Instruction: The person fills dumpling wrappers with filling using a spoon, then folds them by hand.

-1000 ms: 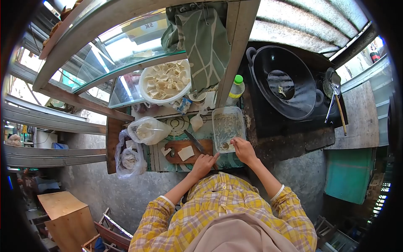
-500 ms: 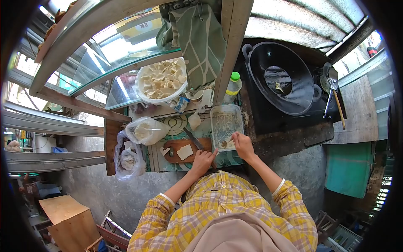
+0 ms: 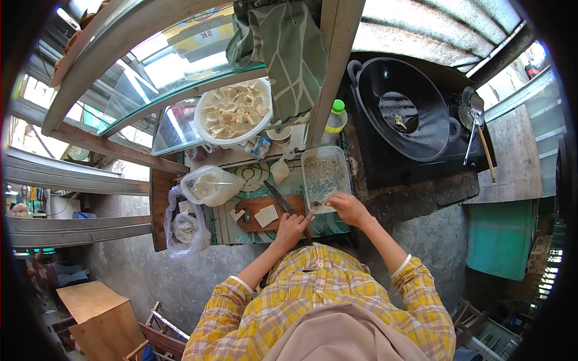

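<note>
My left hand (image 3: 291,229) lies palm down at the right end of the wooden cutting board (image 3: 245,221), its thumb stretched toward the plastic container. Under its fingers runs a knife (image 3: 277,197), blade pointing away. A pale square wrapper (image 3: 266,216) and a smaller pale piece (image 3: 237,214) lie on the board. My right hand (image 3: 351,209) is closed in a pinch over the near end of the clear plastic container (image 3: 325,162); what it pinches is hidden. Pale residue coats the container, with a little filling (image 3: 320,206) beside the fingertips.
A white basket of folded dough pieces (image 3: 233,114) stands at the back, near a hanging green cloth (image 3: 289,60). Plastic bags (image 3: 209,185) sit left. A green-capped bottle (image 3: 334,123) and a large black wok (image 3: 400,111) are at the right, with long-handled utensils (image 3: 478,129).
My right hand has moved slightly toward me and to the right, near the container's close edge. My left hand has barely moved.
</note>
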`<action>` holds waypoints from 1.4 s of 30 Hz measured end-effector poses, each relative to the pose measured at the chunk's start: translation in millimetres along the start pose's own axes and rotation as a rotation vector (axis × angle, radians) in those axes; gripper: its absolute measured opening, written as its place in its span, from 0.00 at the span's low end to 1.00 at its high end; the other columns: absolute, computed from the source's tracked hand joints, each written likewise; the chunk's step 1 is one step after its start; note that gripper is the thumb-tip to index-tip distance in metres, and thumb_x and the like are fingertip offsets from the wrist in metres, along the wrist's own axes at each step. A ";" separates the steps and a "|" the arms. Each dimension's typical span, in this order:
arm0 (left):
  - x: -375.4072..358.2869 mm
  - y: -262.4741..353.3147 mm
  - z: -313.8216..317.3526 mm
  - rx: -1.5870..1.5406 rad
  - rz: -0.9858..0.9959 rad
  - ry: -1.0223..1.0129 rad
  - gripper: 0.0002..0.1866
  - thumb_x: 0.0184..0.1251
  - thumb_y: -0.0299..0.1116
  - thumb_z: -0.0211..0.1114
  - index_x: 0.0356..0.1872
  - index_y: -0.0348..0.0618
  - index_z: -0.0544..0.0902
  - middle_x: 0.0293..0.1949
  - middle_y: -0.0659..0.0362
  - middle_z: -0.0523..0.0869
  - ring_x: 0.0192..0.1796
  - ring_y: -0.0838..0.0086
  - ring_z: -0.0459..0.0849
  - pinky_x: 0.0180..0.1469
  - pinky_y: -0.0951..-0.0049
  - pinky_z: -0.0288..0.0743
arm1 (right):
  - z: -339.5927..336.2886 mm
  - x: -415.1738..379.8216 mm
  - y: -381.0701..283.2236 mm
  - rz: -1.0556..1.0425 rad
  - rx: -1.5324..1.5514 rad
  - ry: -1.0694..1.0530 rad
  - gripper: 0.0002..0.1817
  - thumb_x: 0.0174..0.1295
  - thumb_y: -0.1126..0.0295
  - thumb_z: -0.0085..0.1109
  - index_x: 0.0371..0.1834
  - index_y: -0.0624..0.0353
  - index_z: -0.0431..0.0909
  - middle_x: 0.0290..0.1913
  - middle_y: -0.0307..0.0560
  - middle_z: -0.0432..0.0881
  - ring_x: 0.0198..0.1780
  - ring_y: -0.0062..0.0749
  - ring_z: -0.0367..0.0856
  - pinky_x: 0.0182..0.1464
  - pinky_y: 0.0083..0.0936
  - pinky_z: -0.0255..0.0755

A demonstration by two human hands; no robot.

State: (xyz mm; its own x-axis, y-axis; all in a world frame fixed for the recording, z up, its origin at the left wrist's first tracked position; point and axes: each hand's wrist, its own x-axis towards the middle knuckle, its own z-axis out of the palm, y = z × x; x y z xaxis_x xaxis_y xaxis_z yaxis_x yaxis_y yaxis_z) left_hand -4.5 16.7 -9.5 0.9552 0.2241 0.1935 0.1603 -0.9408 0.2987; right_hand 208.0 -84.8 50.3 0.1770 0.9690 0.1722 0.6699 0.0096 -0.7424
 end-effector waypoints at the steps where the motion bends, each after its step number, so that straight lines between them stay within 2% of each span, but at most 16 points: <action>1: 0.1 -1.2 0.0 0.004 0.006 -0.003 0.27 0.56 0.29 0.61 0.61 0.47 0.72 0.25 0.65 0.74 0.30 0.73 0.74 0.39 0.69 0.61 | -3.7 0.2 1.2 0.012 0.020 0.001 0.05 0.60 0.74 0.54 0.36 0.63 0.77 0.32 0.50 0.80 0.34 0.47 0.78 0.38 0.35 0.73; 4: -0.7 -1.9 -2.2 0.014 0.005 -0.010 0.28 0.56 0.30 0.61 0.61 0.47 0.71 0.25 0.65 0.74 0.30 0.73 0.74 0.39 0.69 0.61 | 1.8 -12.3 5.6 0.035 -0.065 0.079 0.06 0.63 0.72 0.52 0.35 0.64 0.77 0.31 0.50 0.80 0.32 0.45 0.79 0.36 0.32 0.73; 7: 0.9 -1.8 -2.4 0.009 0.006 0.001 0.28 0.56 0.30 0.61 0.62 0.48 0.71 0.25 0.65 0.74 0.30 0.73 0.73 0.39 0.69 0.61 | 12.3 -20.9 6.1 0.229 0.045 0.215 0.10 0.67 0.69 0.48 0.35 0.65 0.76 0.28 0.49 0.79 0.28 0.38 0.80 0.32 0.28 0.73; 10: -0.6 -1.6 -0.3 0.011 0.004 -0.005 0.28 0.56 0.30 0.61 0.62 0.48 0.71 0.24 0.65 0.74 0.30 0.73 0.73 0.39 0.69 0.61 | 22.4 -22.2 1.3 0.449 0.203 0.258 0.15 0.69 0.66 0.45 0.34 0.67 0.75 0.24 0.47 0.78 0.25 0.31 0.79 0.30 0.24 0.72; 13: -1.8 -2.4 -1.0 0.023 0.003 -0.022 0.28 0.56 0.30 0.61 0.62 0.48 0.71 0.24 0.65 0.74 0.29 0.73 0.73 0.39 0.69 0.60 | 28.4 -20.0 5.9 0.495 0.188 0.259 0.16 0.70 0.66 0.44 0.34 0.68 0.75 0.22 0.45 0.77 0.23 0.26 0.78 0.28 0.21 0.72; 20: 1.1 -4.9 -3.6 0.020 0.028 0.016 0.26 0.57 0.31 0.61 0.61 0.49 0.72 0.24 0.66 0.74 0.29 0.74 0.72 0.38 0.68 0.58 | 30.1 -30.1 23.8 0.619 0.568 0.482 0.17 0.70 0.63 0.43 0.32 0.65 0.76 0.22 0.41 0.77 0.23 0.19 0.77 0.25 0.17 0.74; 23: 2.3 -2.0 -10.5 -0.043 -0.016 -0.016 0.30 0.55 0.27 0.60 0.64 0.50 0.69 0.25 0.65 0.75 0.31 0.71 0.73 0.42 0.66 0.61 | 29.1 -41.5 39.3 0.750 0.813 0.645 0.17 0.70 0.61 0.43 0.32 0.63 0.75 0.22 0.41 0.76 0.22 0.20 0.76 0.24 0.18 0.77; 26: 2.7 0.7 -15.5 -0.429 -0.172 0.077 0.27 0.59 0.28 0.61 0.62 0.46 0.70 0.28 0.63 0.78 0.32 0.71 0.76 0.42 0.67 0.65 | 14.9 -51.4 42.4 0.844 0.950 0.838 0.16 0.70 0.59 0.43 0.34 0.61 0.73 0.23 0.42 0.75 0.21 0.20 0.75 0.24 0.20 0.78; 29: -1.4 2.7 -4.1 -0.989 -0.548 0.098 0.22 0.64 0.28 0.59 0.60 0.40 0.72 0.34 0.60 0.82 0.36 0.72 0.81 0.41 0.69 0.74 | -2.3 -60.2 27.3 0.760 1.046 0.896 0.17 0.69 0.55 0.44 0.37 0.57 0.72 0.26 0.40 0.76 0.26 0.21 0.76 0.28 0.20 0.78; 32: 23.6 8.0 -36.4 -1.784 -0.933 0.002 0.18 0.66 0.30 0.58 0.56 0.36 0.73 0.41 0.58 0.82 0.44 0.71 0.83 0.47 0.72 0.78 | -17.6 -65.0 7.4 0.653 1.141 0.913 0.18 0.69 0.53 0.43 0.39 0.57 0.73 0.29 0.39 0.76 0.30 0.20 0.76 0.30 0.21 0.78; 35: 48.3 5.6 -49.9 -1.969 -1.001 0.035 0.14 0.66 0.30 0.58 0.50 0.35 0.75 0.43 0.55 0.82 0.46 0.69 0.83 0.48 0.70 0.80 | -32.0 -65.2 -11.1 0.525 1.202 0.917 0.19 0.69 0.52 0.43 0.42 0.57 0.73 0.32 0.40 0.77 0.33 0.19 0.76 0.31 0.22 0.79; 39: 87.6 11.7 -72.7 -2.071 -0.935 0.082 0.13 0.65 0.32 0.59 0.46 0.36 0.74 0.42 0.54 0.82 0.45 0.69 0.83 0.45 0.71 0.82 | -54.6 -56.1 -47.4 0.334 1.297 0.882 0.18 0.70 0.54 0.40 0.41 0.57 0.73 0.36 0.42 0.77 0.37 0.23 0.76 0.32 0.25 0.80; 42: 108.5 18.1 -92.2 -2.050 -0.829 0.062 0.14 0.65 0.31 0.59 0.48 0.36 0.74 0.43 0.55 0.82 0.43 0.71 0.83 0.50 0.70 0.80 | -66.6 -50.0 -63.0 0.239 1.381 0.869 0.17 0.71 0.56 0.38 0.37 0.56 0.72 0.38 0.43 0.77 0.40 0.26 0.76 0.32 0.26 0.80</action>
State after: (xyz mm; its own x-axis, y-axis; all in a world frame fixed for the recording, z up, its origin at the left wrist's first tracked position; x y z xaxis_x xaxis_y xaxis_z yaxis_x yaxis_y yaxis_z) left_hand 79.1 47.4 103.1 0.8175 0.3595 -0.4500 -0.0372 0.8126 0.5817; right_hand 205.0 -150.2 131.5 0.8199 0.5656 -0.0885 -0.4547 0.5494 -0.7010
